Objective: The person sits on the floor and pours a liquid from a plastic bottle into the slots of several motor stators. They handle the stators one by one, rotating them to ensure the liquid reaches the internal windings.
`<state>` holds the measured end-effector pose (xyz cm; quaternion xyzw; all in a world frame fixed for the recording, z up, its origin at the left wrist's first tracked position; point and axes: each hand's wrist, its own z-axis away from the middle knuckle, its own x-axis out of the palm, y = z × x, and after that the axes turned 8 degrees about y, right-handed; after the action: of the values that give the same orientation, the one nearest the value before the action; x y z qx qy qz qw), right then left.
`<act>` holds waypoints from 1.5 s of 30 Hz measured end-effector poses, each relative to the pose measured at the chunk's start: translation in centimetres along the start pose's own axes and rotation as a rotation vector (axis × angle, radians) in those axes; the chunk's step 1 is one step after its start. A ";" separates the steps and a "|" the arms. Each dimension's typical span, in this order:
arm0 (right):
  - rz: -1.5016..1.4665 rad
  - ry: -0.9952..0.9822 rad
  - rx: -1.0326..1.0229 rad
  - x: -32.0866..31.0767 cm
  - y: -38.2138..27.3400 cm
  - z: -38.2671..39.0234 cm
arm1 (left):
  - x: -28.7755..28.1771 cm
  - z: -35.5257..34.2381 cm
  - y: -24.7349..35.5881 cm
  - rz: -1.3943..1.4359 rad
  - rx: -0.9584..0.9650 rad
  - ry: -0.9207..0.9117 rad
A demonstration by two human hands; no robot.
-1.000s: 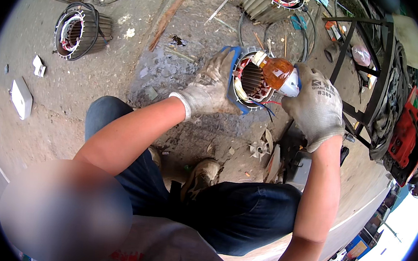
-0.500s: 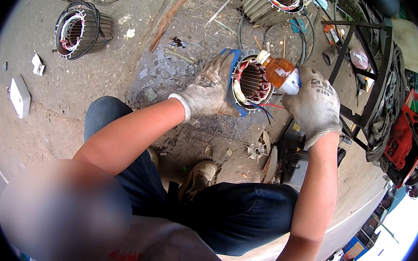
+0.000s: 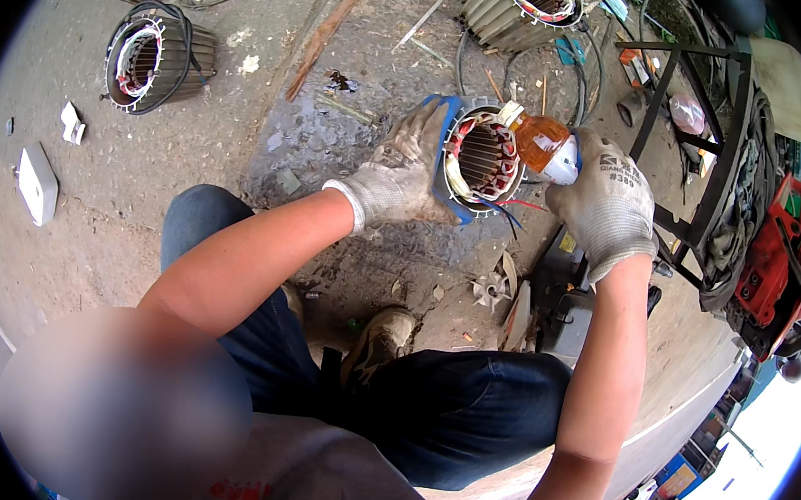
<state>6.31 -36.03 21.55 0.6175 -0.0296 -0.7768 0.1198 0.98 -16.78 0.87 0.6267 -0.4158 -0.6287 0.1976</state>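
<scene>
Free ground (image 3: 258, 133) left of left hand (image 3: 403, 165); black metal frame (image 3: 737, 122), an obstacle, right of right hand (image 3: 606, 187)

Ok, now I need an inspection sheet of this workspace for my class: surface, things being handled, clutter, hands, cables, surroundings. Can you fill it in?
Surface: rough, stained ground, with a darker patch beyond the person's feet.
Things handled: stator, its bore facing the camera; bottle of amber liquid, neck at the stator's rim; whether any liquid flows cannot be told.
Clutter: wood strip, fan wheel, white box.
Hands: both gloved; left hand curved around the stator's left side, right hand holding the bottle.
Cables: red lead and blue lead at the stator.
Surroundings: other stators, black frame.
</scene>
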 end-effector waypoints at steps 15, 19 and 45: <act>0.018 -0.003 0.016 -0.2 0.1 -0.1 | -0.3 0.1 0.4 -0.025 -0.028 -0.052; 0.023 0.006 0.029 0.4 0.8 -0.2 | 0.0 -0.1 0.0 -0.013 0.010 -0.035; 0.053 0.001 0.035 0.6 1.2 -0.2 | 0.5 0.2 -0.8 -0.003 0.005 -0.026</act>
<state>6.54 -37.34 21.22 0.6189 -0.0594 -0.7725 0.1296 0.97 -16.65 -0.08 0.6195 -0.4189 -0.6362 0.1897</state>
